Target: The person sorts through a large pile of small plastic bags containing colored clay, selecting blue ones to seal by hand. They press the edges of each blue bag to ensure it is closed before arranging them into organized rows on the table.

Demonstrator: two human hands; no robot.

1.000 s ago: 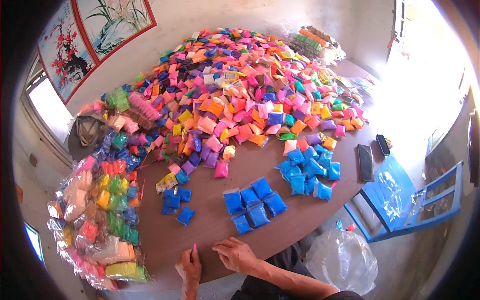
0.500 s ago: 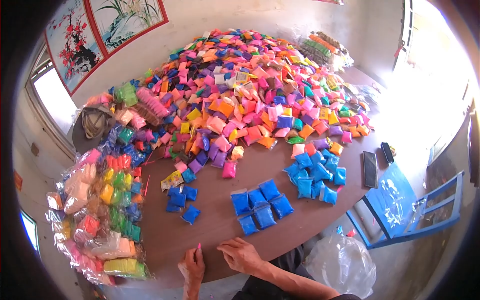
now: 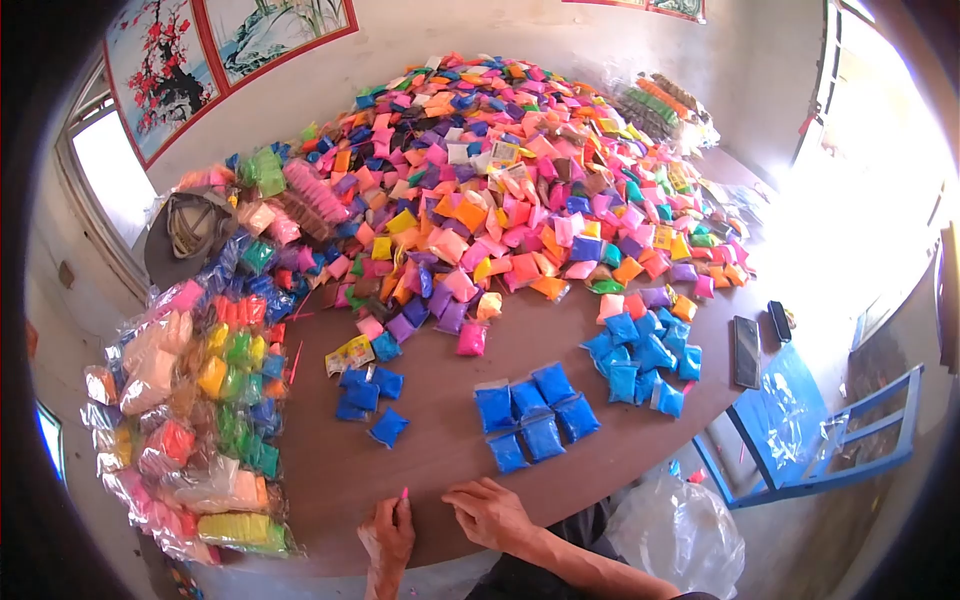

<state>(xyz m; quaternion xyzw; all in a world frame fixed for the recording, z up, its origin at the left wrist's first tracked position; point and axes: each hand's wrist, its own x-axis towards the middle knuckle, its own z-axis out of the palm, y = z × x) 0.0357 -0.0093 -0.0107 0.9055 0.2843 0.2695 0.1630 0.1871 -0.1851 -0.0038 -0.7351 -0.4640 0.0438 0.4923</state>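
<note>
Your left hand (image 3: 385, 535) pinches a pink stick (image 3: 404, 494), upright. Your right hand (image 3: 490, 512) rests flat and released on the tabletop (image 3: 440, 440), nearer the blue packets (image 3: 535, 415) just beyond it.

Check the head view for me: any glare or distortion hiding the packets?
Head view: fisheye bends the edges and leaves black corners; window glare washes out the right side past the phone; the blue packets and both hands, left hand and right hand, are evenly lit and sharp.

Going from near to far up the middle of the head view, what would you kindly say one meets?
Right hand → royal-blue packets → lone pink packet → big mixed heap → wall.
</note>
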